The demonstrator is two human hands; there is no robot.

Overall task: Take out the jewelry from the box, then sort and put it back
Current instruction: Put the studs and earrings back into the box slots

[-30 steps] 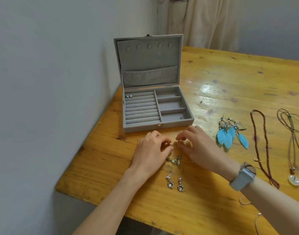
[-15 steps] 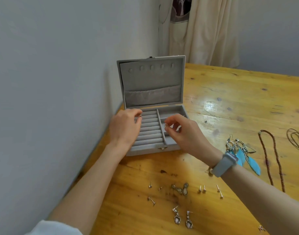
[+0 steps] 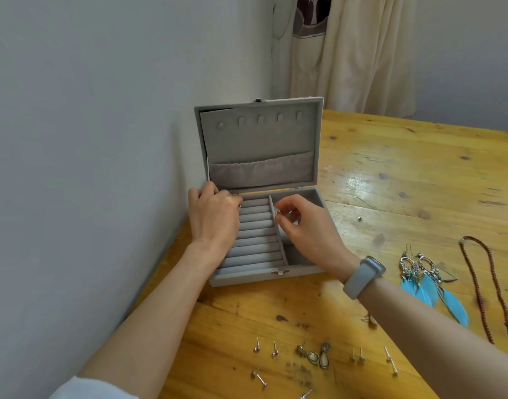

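Note:
An open grey jewelry box (image 3: 264, 276) stands against the wall, its lid upright. My left hand (image 3: 214, 218) lies over the far left end of the ring rolls, fingers curled down; whatever it holds is hidden. My right hand (image 3: 307, 230) hovers over the box's middle divider and pinches a small gold-toned earring (image 3: 277, 213) between thumb and forefinger. Several stud earrings (image 3: 265, 348) and a pair of drop earrings (image 3: 319, 355) lie on the wooden table (image 3: 390, 174) in front of the box.
A pair of blue feather earrings (image 3: 431, 283) lies to the right of the box, and a brown beaded necklace (image 3: 488, 292) further right. A tiny earring back (image 3: 359, 218) sits on the table right of the box. The wall runs close along the left.
Both hands left the earrings on the table and rose to the box. Over the last half second my left hand went to the far left rolls and my right hand over the divider.

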